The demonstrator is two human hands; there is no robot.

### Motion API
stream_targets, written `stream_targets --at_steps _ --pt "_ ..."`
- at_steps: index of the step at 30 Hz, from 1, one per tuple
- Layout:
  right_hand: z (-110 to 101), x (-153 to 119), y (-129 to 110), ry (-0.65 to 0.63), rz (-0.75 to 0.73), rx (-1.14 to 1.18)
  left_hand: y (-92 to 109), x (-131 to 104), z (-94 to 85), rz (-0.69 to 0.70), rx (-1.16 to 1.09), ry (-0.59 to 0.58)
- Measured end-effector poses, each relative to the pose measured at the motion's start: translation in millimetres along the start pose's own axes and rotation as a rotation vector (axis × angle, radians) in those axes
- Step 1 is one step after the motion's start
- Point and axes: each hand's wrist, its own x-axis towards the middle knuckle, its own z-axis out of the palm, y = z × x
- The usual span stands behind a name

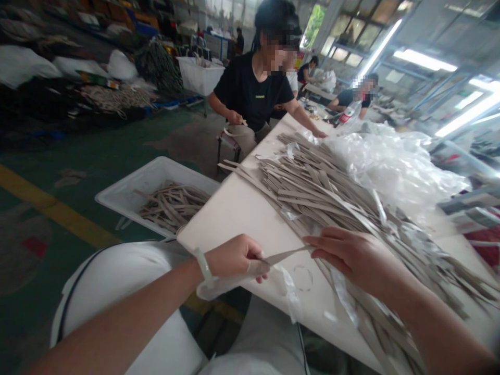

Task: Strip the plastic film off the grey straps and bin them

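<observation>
A flat grey-beige fabric strip is stretched between my two hands above the near edge of the white table. My left hand, with a pale bangle at the wrist, pinches one end between thumb and fingers. Farther right, my right hand grips the strip with its fingers pressed together. Under and beyond that hand lies a long pile of similar strips. A piece of clear plastic film hangs at the table's edge just below the strip.
Left of the table stands a white plastic bin with loose strips inside. Crumpled clear plastic bags are heaped on the table's far right. A co-worker in a dark shirt sits across the corner, one hand near the pile. Others sit farther back.
</observation>
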Motion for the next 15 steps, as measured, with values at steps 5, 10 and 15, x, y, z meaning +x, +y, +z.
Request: stream_targets --at_steps 5,10,15 --pt "-34 11 -10 -0.08 -0.064 0.044 32 -14 10.1 -0.094 -0.495 -0.444" --pt "-62 14 -23 -0.011 -0.076 0.079 52 -26 10.5 -0.04 -0.496 -0.355" --pt "-64 -9 -59 0.406 0.152 0.13 56 -24 15.2 0.098 -0.277 -0.222"
